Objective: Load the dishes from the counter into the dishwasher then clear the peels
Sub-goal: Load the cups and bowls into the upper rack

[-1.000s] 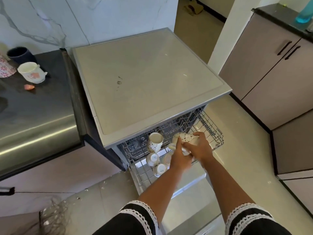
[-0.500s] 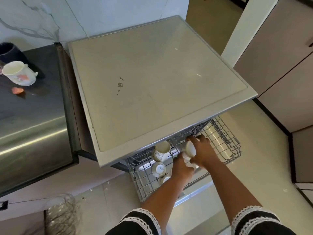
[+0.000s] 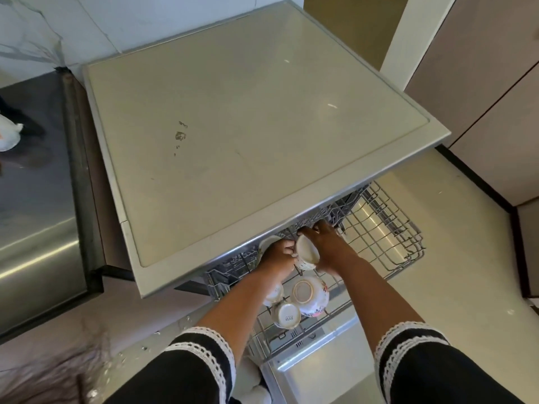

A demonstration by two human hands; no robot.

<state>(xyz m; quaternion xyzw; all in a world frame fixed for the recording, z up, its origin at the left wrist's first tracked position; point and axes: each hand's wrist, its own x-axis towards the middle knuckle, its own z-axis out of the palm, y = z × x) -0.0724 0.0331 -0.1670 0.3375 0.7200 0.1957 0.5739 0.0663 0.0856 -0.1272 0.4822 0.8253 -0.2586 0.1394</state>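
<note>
The dishwasher's wire rack (image 3: 388,243) is pulled out under the grey dishwasher top (image 3: 248,135). My right hand (image 3: 328,240) grips a white patterned cup (image 3: 306,253) tilted on its side over the rack. My left hand (image 3: 277,255) holds the same cup from the left with curled fingers. Below them a floral bowl (image 3: 310,295) and a small white cup (image 3: 287,316) lie upside down in the rack. Another white cup (image 3: 267,243) shows behind my left hand, partly hidden.
The open dishwasher door (image 3: 318,360) lies below the rack. A dark counter (image 3: 32,176) stands to the left with a white dish (image 3: 7,135) at the frame's edge. Beige cabinets (image 3: 481,97) stand at the right. Tiled floor (image 3: 437,272) lies right of the rack.
The view has tilted down and moved nearer. Both hands have shifted the cup slightly toward the back of the rack, and a floral bowl now shows upside down below them.
</note>
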